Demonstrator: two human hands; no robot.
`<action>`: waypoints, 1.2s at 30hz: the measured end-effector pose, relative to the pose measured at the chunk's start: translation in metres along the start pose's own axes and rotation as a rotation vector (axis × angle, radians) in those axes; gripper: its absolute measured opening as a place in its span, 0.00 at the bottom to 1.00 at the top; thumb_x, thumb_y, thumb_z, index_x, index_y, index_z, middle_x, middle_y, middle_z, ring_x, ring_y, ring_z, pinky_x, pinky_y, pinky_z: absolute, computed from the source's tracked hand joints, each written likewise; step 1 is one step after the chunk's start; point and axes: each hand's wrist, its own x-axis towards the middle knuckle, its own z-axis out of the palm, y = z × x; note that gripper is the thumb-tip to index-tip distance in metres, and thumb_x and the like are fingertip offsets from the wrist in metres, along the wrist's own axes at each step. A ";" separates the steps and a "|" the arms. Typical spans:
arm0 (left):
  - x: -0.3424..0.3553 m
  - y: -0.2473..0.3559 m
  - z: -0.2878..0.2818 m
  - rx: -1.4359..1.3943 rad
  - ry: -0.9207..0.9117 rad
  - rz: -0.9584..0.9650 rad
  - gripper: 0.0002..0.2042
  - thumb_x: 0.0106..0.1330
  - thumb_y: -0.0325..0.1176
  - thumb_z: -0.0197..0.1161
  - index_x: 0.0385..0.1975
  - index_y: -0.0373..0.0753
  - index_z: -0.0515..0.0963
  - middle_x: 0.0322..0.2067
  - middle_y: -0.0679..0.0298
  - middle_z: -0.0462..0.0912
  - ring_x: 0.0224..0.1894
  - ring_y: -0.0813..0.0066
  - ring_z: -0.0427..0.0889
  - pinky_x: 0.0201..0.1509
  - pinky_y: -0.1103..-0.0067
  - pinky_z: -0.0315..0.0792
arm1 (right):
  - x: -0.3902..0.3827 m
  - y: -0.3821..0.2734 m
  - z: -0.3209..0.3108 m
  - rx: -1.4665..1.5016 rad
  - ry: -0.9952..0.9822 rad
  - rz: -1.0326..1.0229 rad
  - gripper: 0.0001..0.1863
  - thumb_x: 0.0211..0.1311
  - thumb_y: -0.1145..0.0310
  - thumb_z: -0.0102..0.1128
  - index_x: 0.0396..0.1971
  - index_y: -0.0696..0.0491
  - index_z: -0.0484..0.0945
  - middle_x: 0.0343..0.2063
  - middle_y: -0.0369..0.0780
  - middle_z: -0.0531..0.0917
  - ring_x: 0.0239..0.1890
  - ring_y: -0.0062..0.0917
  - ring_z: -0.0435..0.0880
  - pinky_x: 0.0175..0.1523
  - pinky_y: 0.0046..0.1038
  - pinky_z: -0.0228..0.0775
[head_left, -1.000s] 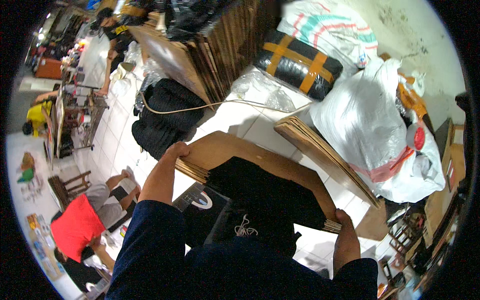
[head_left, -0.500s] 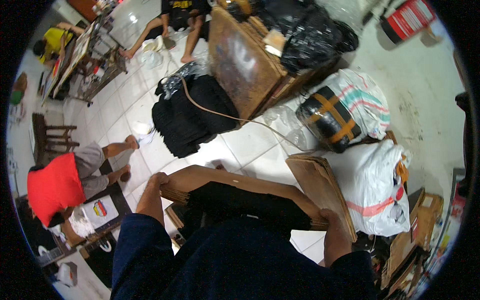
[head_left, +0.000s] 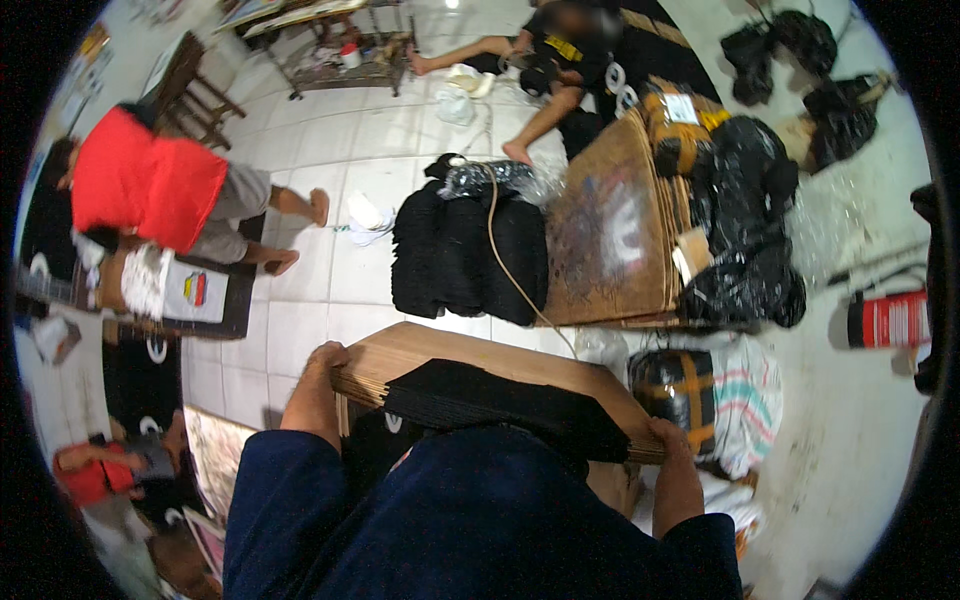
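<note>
In front of the navy shirt, a stack of brown boards carries black cloth along its near side. The left hand is clasped round one end, the right hand round the other; fingers beneath are hidden. Beyond, on the tiled floor, a black cloth pile lies beside larger brown boards; a taped black parcel sits near the right hand.

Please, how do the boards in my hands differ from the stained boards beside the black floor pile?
The held boards are between your left hand and right hand; the stained boards sit beside the black pile. The held boards' bare part looks plain; the stained boards' face is blotched. Both are brown and stacked.
</note>
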 end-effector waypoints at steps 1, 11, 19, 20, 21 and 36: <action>-0.012 0.008 0.003 -0.015 -0.056 -0.129 0.22 0.63 0.38 0.59 0.55 0.38 0.84 0.58 0.51 0.83 0.60 0.53 0.83 0.64 0.61 0.77 | 0.021 0.015 -0.012 -0.067 0.023 -0.037 0.20 0.71 0.57 0.50 0.40 0.58 0.84 0.42 0.52 0.86 0.41 0.43 0.87 0.46 0.48 0.78; -0.086 0.053 0.093 0.320 -0.009 0.047 0.18 0.66 0.38 0.57 0.50 0.38 0.86 0.55 0.50 0.85 0.60 0.53 0.83 0.62 0.59 0.77 | 0.102 0.104 -0.090 -0.007 0.018 -0.074 0.20 0.72 0.59 0.47 0.43 0.58 0.83 0.44 0.52 0.86 0.43 0.45 0.86 0.49 0.49 0.77; -0.184 0.096 0.175 0.031 -0.105 -0.215 0.21 0.69 0.39 0.57 0.59 0.42 0.82 0.63 0.53 0.80 0.67 0.55 0.77 0.68 0.62 0.73 | 0.105 0.144 -0.122 -0.070 -0.092 -0.068 0.20 0.73 0.59 0.45 0.47 0.57 0.82 0.45 0.52 0.85 0.44 0.45 0.86 0.49 0.48 0.77; -0.196 0.097 0.186 -0.055 -0.137 -0.298 0.21 0.68 0.38 0.57 0.60 0.42 0.82 0.64 0.54 0.79 0.67 0.55 0.77 0.68 0.62 0.74 | 0.106 0.144 -0.128 -0.090 -0.096 -0.071 0.20 0.74 0.59 0.45 0.47 0.57 0.82 0.45 0.52 0.85 0.44 0.45 0.86 0.49 0.48 0.77; -0.207 0.094 0.199 -0.135 -0.148 -0.380 0.21 0.68 0.37 0.57 0.60 0.42 0.81 0.64 0.55 0.79 0.67 0.55 0.77 0.68 0.62 0.74 | 0.107 0.143 -0.135 -0.108 -0.099 -0.074 0.20 0.74 0.59 0.44 0.48 0.57 0.82 0.45 0.52 0.85 0.44 0.44 0.86 0.49 0.47 0.78; -0.335 -0.021 0.526 -0.750 -0.329 -0.603 0.27 0.71 0.44 0.51 0.63 0.31 0.76 0.68 0.48 0.73 0.71 0.55 0.72 0.75 0.64 0.65 | 0.107 -0.097 -0.245 -0.547 -0.035 -0.242 0.21 0.77 0.59 0.41 0.55 0.55 0.79 0.47 0.51 0.85 0.46 0.43 0.85 0.50 0.45 0.78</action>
